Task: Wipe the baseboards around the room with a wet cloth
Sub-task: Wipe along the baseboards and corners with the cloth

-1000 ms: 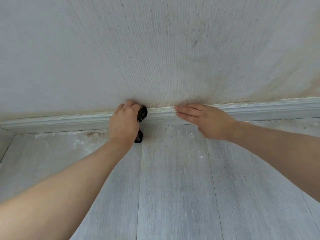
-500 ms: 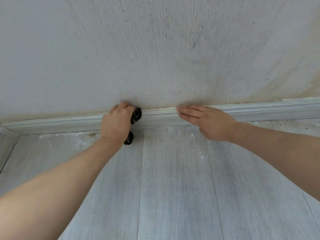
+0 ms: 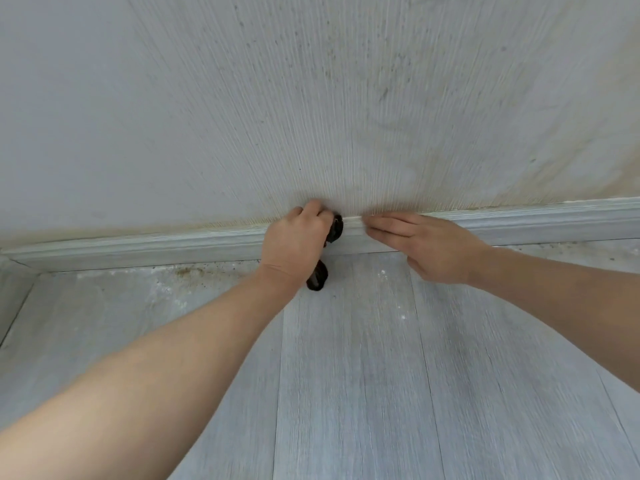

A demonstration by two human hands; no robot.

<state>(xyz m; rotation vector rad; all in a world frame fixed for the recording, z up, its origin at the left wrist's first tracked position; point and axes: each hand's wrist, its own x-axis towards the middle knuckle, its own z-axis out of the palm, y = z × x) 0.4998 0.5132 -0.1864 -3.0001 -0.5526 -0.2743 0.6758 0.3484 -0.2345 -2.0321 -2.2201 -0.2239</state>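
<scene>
Now left hand (image 3: 294, 244) grips cloth (image 3: 335, 230) — on baseboard (image 3: 156, 247).

Baseboard (image 3: 173, 245) crosses mid-frame between wall (image 3: 311, 98) above and floor (image 3: 346, 375) below; cloth (image 3: 335, 228) on it at centre.

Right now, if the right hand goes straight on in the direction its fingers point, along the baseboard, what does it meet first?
The right hand lies flat on the baseboard, fingers pointing left. First in that line is the dark cloth gripped by the left hand, with only a small gap between.
</scene>
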